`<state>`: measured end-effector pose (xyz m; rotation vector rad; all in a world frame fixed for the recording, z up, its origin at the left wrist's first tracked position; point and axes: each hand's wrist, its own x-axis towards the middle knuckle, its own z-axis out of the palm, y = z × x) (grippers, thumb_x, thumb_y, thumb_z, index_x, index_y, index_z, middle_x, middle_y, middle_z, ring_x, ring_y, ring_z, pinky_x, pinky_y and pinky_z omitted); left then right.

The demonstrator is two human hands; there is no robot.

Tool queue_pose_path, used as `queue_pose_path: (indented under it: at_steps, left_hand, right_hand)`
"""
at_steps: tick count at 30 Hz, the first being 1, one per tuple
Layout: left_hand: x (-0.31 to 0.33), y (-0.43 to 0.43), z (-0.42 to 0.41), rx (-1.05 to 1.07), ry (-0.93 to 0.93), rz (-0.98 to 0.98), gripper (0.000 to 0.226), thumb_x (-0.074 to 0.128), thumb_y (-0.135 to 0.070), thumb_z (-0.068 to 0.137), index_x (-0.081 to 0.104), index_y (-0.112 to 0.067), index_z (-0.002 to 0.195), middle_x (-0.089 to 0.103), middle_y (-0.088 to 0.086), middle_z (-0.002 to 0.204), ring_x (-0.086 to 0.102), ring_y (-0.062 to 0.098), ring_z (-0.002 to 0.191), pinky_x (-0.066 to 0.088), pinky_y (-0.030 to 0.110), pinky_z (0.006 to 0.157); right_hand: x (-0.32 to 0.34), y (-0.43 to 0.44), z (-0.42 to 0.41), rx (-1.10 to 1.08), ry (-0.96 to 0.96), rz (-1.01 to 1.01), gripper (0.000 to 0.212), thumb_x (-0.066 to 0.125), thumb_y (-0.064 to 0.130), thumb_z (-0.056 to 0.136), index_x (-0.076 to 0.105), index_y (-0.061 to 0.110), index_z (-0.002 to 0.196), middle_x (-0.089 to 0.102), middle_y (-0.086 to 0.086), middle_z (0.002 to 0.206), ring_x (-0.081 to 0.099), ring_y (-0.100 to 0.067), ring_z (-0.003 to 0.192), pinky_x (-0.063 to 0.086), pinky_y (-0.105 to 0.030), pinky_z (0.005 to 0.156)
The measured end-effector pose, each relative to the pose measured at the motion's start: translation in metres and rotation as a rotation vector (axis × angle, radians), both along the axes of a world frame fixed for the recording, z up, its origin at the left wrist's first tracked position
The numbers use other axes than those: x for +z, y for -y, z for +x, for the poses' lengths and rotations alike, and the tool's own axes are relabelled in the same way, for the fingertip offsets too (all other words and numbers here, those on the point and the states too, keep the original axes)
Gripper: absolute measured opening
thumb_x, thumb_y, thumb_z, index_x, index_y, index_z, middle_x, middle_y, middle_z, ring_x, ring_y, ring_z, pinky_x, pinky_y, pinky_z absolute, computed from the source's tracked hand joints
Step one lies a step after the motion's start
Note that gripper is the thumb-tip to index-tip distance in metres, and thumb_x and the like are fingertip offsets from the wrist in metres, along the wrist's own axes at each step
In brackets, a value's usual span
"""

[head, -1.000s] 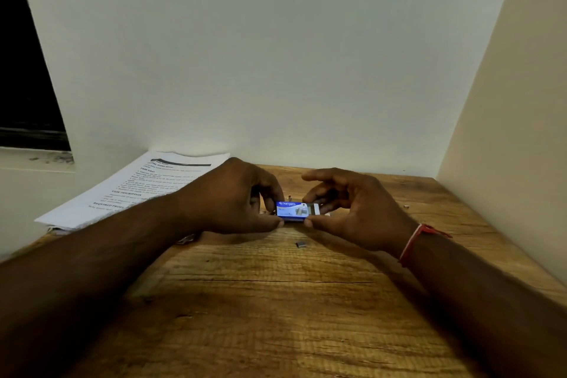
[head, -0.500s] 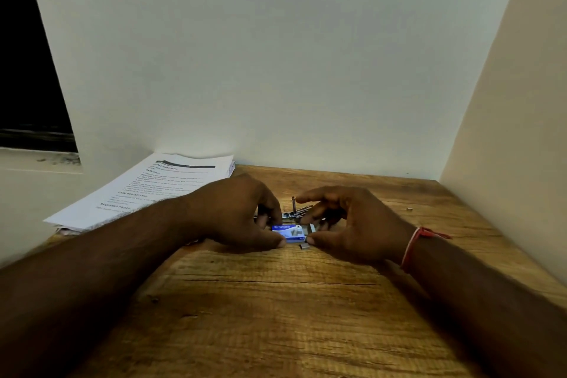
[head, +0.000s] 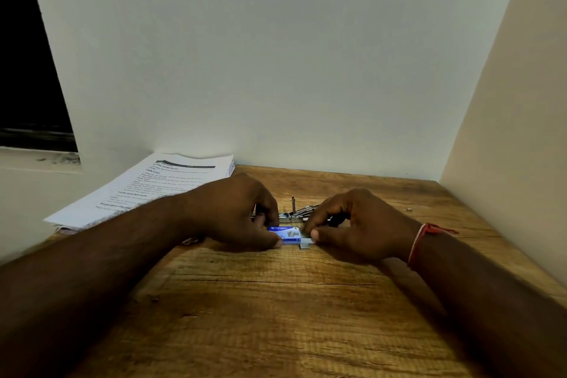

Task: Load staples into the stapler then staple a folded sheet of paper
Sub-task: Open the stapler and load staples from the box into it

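**Both hands down at the desk, staple box low on the wood**

Since 1 s ago both hands have dropped. The staple box (head: 285,235) was held clear above the table (head: 276,316); now it sits at surface level, about mid-width and toward the far half. The view has also tilted, so the stapler is now visible behind the hands.

- Left hand (head: 239,212): knuckles up, fingers curled over the box's left end, thumb along its near edge. It grips the box.
- Right hand (head: 352,224): fingers curled, thumb and forefinger pinched at the box's right end. Red thread (head: 417,244) on the wrist.
- Staple box: small, blue, white lettering on top, long axis left to right, between the two hands.
- Staple strip (head: 306,244): short grey piece on the wood at the box's near right corner, right under the right thumb tip. Can't tell whether the thumb touches it.
- Stapler (head: 296,213): metal, just beyond the box and partly hidden by both hands. One thin part sticks straight up and the rest lies low, so it looks opened out. Too small and dim to tell whether staples are in it.
- Paper stack (head: 159,184): printed sheets at the far left corner, overhanging the table's left edge, lying flat. The left forearm crosses in front of it.
- Small loose bit (head: 408,209) on the wood, far right, well apart from the hands. Too small to identify.
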<state>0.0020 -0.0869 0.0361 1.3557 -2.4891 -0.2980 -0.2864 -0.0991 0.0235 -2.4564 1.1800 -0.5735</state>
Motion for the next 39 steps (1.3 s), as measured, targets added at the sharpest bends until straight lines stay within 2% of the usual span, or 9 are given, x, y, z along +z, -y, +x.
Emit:
queue_pose_path:
  at_steps: [5,12,20,24,27,29,33,39]
  left_hand:
    - [0.001,0.0,0.0,-0.017,0.011,-0.013,0.026,0.089,-0.056,0.088,0.086,-0.034,0.101,0.078,-0.012,0.08,0.07,-0.001,0.078,0.04,0.01,0.061]
    - [0.001,-0.001,-0.002,-0.029,0.001,-0.013,0.025,0.09,-0.054,0.088,0.086,-0.033,0.1,0.075,-0.015,0.08,0.067,-0.004,0.077,0.046,0.018,0.065]
    - [-0.001,0.0,-0.002,-0.049,-0.005,-0.03,0.025,0.09,-0.054,0.088,0.086,-0.034,0.103,0.078,-0.013,0.083,0.071,0.001,0.078,0.046,0.016,0.064]
    - [-0.002,0.0,-0.002,-0.038,-0.008,-0.023,0.024,0.09,-0.053,0.088,0.085,-0.034,0.103,0.079,-0.012,0.084,0.07,-0.001,0.078,0.045,0.017,0.064]
    - [-0.002,-0.001,-0.003,-0.03,0.001,-0.032,0.025,0.09,-0.052,0.089,0.085,-0.033,0.104,0.079,-0.011,0.085,0.069,-0.004,0.08,0.043,0.012,0.062]
    - [-0.002,-0.001,-0.004,-0.032,0.004,-0.037,0.025,0.089,-0.052,0.089,0.085,-0.032,0.103,0.08,-0.011,0.085,0.069,-0.002,0.08,0.043,0.012,0.062]
    - [-0.002,-0.001,-0.003,-0.031,0.004,-0.036,0.025,0.089,-0.054,0.088,0.085,-0.034,0.103,0.079,-0.013,0.084,0.071,0.0,0.08,0.047,0.018,0.064]
    - [-0.003,-0.002,-0.005,-0.006,-0.001,-0.02,0.023,0.089,-0.052,0.087,0.084,-0.034,0.099,0.078,-0.015,0.08,0.069,-0.001,0.077,0.049,0.021,0.066]
  right_hand:
    - [-0.001,0.002,0.003,-0.007,-0.034,-0.008,0.012,0.079,0.032,0.101,0.088,0.033,0.108,0.083,0.018,0.105,0.074,-0.001,0.101,0.064,-0.041,0.094]
    - [0.001,0.002,0.003,-0.023,-0.052,0.016,0.007,0.083,0.032,0.098,0.09,0.032,0.1,0.083,0.016,0.098,0.074,-0.004,0.095,0.067,-0.036,0.084]
    - [0.006,-0.001,0.005,-0.094,-0.035,0.132,0.004,0.088,0.032,0.093,0.091,0.034,0.095,0.084,0.018,0.096,0.076,-0.003,0.095,0.066,-0.036,0.091]
    - [0.008,-0.002,0.009,-0.166,-0.016,0.165,0.003,0.09,0.032,0.09,0.091,0.03,0.092,0.084,0.016,0.09,0.073,-0.003,0.091,0.057,-0.026,0.077]
    - [0.007,-0.003,0.01,-0.218,-0.007,0.181,0.004,0.093,0.032,0.087,0.091,0.029,0.089,0.081,0.02,0.078,0.068,0.011,0.073,0.047,-0.019,0.067]
    - [0.006,-0.004,0.011,-0.222,-0.013,0.196,0.004,0.093,0.031,0.087,0.09,0.028,0.089,0.081,0.02,0.076,0.066,0.015,0.068,0.047,-0.018,0.066]
    - [0.007,-0.007,0.013,-0.208,-0.01,0.201,0.005,0.087,0.03,0.093,0.088,0.026,0.091,0.084,0.012,0.088,0.073,-0.003,0.084,0.057,-0.027,0.077]
    - [0.008,-0.012,0.016,-0.175,-0.067,0.154,0.013,0.076,0.035,0.102,0.084,0.027,0.097,0.083,0.007,0.097,0.077,-0.014,0.091,0.063,-0.036,0.083]
